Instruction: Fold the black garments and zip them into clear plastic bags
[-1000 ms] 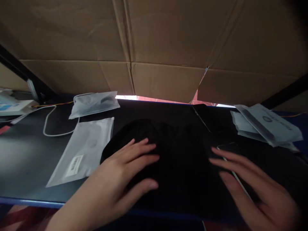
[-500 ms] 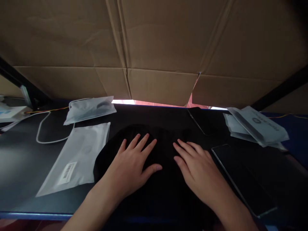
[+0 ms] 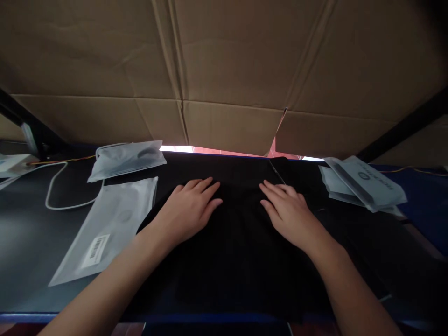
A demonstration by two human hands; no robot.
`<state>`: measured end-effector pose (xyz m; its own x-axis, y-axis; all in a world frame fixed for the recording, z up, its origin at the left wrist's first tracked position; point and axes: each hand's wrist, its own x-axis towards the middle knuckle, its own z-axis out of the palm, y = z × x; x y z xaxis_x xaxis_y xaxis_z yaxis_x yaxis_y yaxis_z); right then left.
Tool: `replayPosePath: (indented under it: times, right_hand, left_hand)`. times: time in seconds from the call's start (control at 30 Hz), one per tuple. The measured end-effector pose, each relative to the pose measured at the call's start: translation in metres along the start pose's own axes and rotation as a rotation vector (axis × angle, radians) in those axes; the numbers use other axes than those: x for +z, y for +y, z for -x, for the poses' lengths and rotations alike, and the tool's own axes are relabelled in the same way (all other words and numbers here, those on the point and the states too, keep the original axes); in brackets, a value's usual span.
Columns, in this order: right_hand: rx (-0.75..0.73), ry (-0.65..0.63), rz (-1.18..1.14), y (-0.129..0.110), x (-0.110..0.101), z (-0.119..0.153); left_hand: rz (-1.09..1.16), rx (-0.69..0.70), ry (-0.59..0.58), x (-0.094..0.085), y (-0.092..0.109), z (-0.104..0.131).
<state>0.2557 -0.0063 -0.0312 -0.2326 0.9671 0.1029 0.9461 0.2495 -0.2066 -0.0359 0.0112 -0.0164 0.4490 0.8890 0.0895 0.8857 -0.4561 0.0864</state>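
And there they were, both hands, left (image 3: 187,207) and right (image 3: 289,212), palms down, fingers loosely extended, pressed on the black cloth (image 3: 234,247) spread across the middle of the worktop (image 3: 21,261)! Left of it lay a frosted pouch with a barcode label (image 3: 112,219); far right, more pouches (image 3: 367,182)!

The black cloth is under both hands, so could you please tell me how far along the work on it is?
Spreading looks largely done: the black cloth lies broadly across the table. In hand: the left hand and right hand rest on it, fingers extended. Perhaps left: faint creases between them; its edges are too dark to judge.
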Motion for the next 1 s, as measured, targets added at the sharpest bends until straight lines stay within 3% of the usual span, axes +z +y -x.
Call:
replayPosePath:
  times: [0.17,0.27,0.43,0.53,0.63,0.7,0.83,1.0]
  right_hand:
    - [-0.017,0.125,0.04,0.011,-0.006,-0.027]
    - [-0.049,0.167,0.048,0.016,-0.016,-0.03]
    - [-0.142,0.225,0.015,0.027,-0.032,0.003]
    - [-0.244,0.072,-0.049,0.032,-0.028,0.034]
    - [-0.193,-0.034,-0.106,0.031,-0.022,0.064]
    - [-0.124,-0.005,-0.142,0.029,-0.022,0.084]
    - [-0.082,0.036,-0.162,0.023,-0.024,0.122]
    - [-0.246,-0.168,-0.192,0.012,-0.015,0.144]
  left_hand:
    - [-0.034,-0.008,0.06,-0.007,-0.015,-0.034]
    - [-0.03,0.056,0.043,-0.012,-0.025,-0.038]
    - [0.001,0.135,0.131,-0.025,-0.03,0.003]
    - [0.038,0.218,0.108,-0.02,-0.034,0.034]
    - [0.082,0.276,0.043,-0.013,-0.038,0.056]
    - [0.107,0.27,0.052,-0.016,-0.037,0.068]
    - [0.142,0.25,0.117,-0.028,-0.022,0.097]
    - [0.185,0.434,-0.047,-0.017,0.003,0.118]
